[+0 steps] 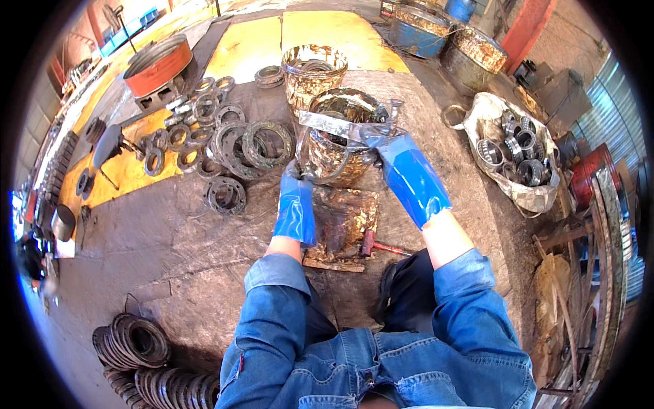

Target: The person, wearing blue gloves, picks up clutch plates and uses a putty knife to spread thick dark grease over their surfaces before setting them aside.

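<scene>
I wear blue rubber gloves, dark with grease at the fingers. A greasy metal bucket (334, 162) stands in front of me, with dark parts inside. My right hand (395, 153) is closed at its right rim, on a flat metal strip (330, 125) that lies across the opening. Low at the bucket's left side is my left hand (296, 198), its fingers curled; what they grip, if anything, I cannot make out. Behind stands a second stained bucket (313, 85) holding ring-shaped parts. Nearer me is a greasy board (340, 221) with a red-handled hammer (388, 247) at its right edge.
Greasy metal rings (266, 145) are spread over the floor and yellow sheets at left. A white sack (538, 194) of bearings lies at right. Stacked rings (139, 341) sit near left. Drums (473, 58) stand far right, an orange drum (160, 68) far left.
</scene>
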The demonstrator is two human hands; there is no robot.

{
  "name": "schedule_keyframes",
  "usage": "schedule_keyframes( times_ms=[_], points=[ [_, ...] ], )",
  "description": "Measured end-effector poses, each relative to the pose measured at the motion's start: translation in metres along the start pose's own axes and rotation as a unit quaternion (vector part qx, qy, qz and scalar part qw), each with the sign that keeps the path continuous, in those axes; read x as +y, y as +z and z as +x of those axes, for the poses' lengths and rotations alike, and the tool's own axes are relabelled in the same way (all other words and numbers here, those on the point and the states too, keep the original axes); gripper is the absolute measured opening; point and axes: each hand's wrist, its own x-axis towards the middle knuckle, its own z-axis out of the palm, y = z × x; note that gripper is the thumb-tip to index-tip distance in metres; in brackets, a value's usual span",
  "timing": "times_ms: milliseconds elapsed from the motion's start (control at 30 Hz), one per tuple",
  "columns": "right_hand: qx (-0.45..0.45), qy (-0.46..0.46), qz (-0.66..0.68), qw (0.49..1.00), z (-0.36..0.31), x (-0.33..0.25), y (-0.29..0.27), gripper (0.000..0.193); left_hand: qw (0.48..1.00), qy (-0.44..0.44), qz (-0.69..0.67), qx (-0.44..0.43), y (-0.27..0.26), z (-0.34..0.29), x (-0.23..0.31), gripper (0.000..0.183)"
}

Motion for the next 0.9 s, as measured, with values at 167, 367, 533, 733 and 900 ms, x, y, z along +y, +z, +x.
schedule_keyframes(
  times_ms=[167, 367, 533, 733, 900],
  points=[
    [0.03, 0.025, 0.063, 0.997, -0.007, -0.004, -0.027, 0.024, 0.99, 0.022, 0.11, -0.09, -0.003, -0.017, 0.057, 0.031],
    [0.083, 0.097, 0.176, 0.976, 0.012, 0.003, -0.045, 0.013, 0.994, 0.003, 0.087, -0.062, -0.017, -0.025, 0.082, 0.035],
    [-0.005, 0.17, 0.255, 0.952, 0.025, 0.021, -0.074, 0.012, 1.0, 0.026, -0.001, -0.016, -0.019, -0.026, 0.085, 0.038],
    [-0.027, 0.2, 0.182, 0.962, 0.022, 0.033, -0.062, 0.019, 0.998, 0.007, -0.056, -0.034, -0.041, -0.004, 0.078, 0.031],
    [0.016, 0.197, 0.179, 0.964, 0.072, 0.085, -0.076, 0.024, 0.998, 0.036, 0.025, -0.051, -0.027, -0.008, 0.086, 0.031]
  ],
)
